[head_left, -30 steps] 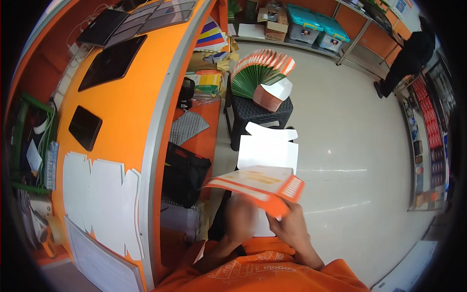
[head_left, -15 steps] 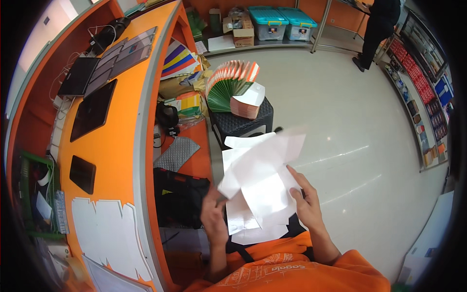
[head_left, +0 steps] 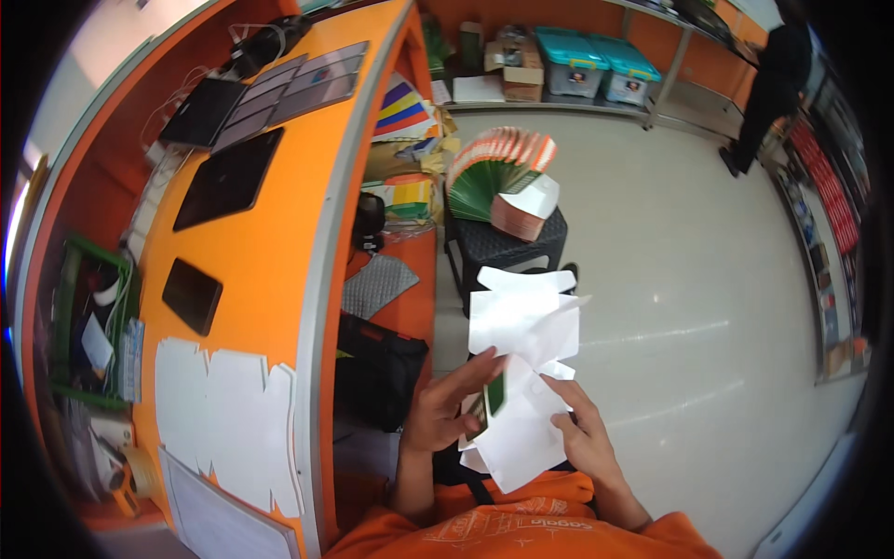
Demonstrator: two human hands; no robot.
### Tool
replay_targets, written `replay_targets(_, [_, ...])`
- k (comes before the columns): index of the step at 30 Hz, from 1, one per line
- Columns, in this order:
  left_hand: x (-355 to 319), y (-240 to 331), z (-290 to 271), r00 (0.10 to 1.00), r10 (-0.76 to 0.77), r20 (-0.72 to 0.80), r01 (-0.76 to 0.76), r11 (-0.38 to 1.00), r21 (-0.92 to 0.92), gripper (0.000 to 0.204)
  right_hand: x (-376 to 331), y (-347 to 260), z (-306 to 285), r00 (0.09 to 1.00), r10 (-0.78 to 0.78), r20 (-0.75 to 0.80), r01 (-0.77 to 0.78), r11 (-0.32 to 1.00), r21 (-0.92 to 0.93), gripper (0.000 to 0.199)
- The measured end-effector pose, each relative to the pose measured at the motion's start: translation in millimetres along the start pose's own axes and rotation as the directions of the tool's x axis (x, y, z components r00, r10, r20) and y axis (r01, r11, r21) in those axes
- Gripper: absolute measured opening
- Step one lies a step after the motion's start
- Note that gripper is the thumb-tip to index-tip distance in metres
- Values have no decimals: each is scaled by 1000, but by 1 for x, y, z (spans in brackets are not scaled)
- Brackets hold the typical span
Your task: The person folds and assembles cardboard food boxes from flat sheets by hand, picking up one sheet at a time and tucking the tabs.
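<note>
both hands, left hand (head_left: 445, 412); right hand (head_left: 585, 438), grip white card blank (head_left: 521, 373)

Curved orange counter (head_left: 270, 252) along the left, edged in grey. On its top: two dark tablets (head_left: 228, 179) lying flat, one beyond the other; a smaller dark device (head_left: 192, 295) nearer the viewer; a row of flat white die-cut sheets (head_left: 223, 419) at the near end. At the far end, a dark panel of grey tiles (head_left: 303, 84) beside a black slab (head_left: 200, 112). A green tray (head_left: 67, 279) sits at the counter's outer left. Black plastic stool (head_left: 503, 250) on the pale floor (head_left: 708, 307), bearing a fanned stack of orange-and-green cards (head_left: 494, 172). Far shelf (head_left: 596, 104) holding two teal-lidded bins (head_left: 596, 67) and a cardboard box (head_left: 521, 74).
</note>
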State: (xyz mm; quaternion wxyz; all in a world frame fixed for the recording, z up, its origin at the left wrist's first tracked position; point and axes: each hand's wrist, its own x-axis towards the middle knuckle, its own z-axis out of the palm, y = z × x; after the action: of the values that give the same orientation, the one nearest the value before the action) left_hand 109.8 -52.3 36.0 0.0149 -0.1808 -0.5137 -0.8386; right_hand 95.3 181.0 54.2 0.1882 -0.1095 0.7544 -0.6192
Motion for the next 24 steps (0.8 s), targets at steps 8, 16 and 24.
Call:
replay_targets(8, [10,3,10,796,69,-602,242,875,420,34,4,-8,-2,1000,23,-4,-23,994,107,37])
replay_targets(16, [4,-12,21,886,-256,-387,342,924,173,32,20,-4,-35,990,14,140,-8,999,-42,50])
replay_targets(24, [-30,-52,11,949,-281,-144,313,894,321,55,17,7,-6,961,-191,-198,32,791,-611,57])
